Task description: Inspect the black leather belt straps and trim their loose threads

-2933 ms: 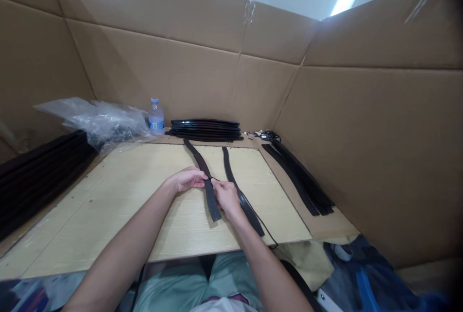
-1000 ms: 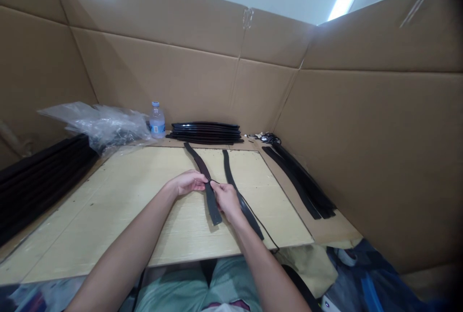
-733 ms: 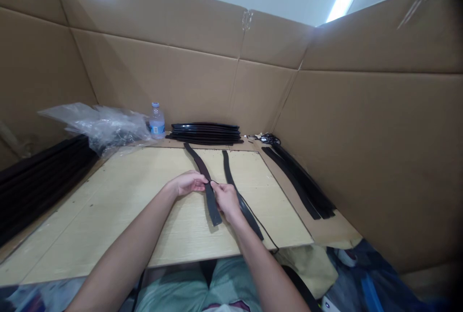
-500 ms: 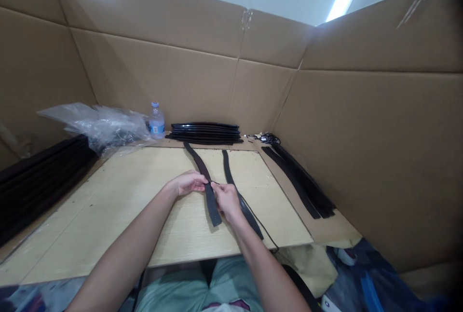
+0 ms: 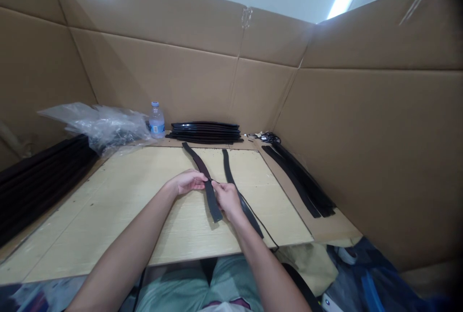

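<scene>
A long black strip (image 5: 212, 201), slightly curved, lies slantwise over the board in front of me. My left hand (image 5: 191, 182) pinches its middle from the left side. From the right, my right hand (image 5: 227, 197) is closed at the same spot, fingertips on a thin black cord that meets the strip there. The exact grip of the right fingertips is partly hidden. Beside my right hand a second black strip (image 5: 228, 169) rests on the board, passing behind the wrist. A thin black cord (image 5: 265, 229) runs along it to the board's front edge.
The pale board (image 5: 119, 215) is walled in by cardboard (image 5: 162, 71). Black strips are stacked at the back (image 5: 204, 133), left (image 5: 43, 172) and right (image 5: 304, 182). A water bottle (image 5: 156, 121) stands beside crumpled clear plastic (image 5: 108, 126). A tangle of black cord (image 5: 269, 137) sits in the back right corner.
The near end of the held strip has risen slightly and shifted a little to the right. Both hands keep nearly the same place and grip.
</scene>
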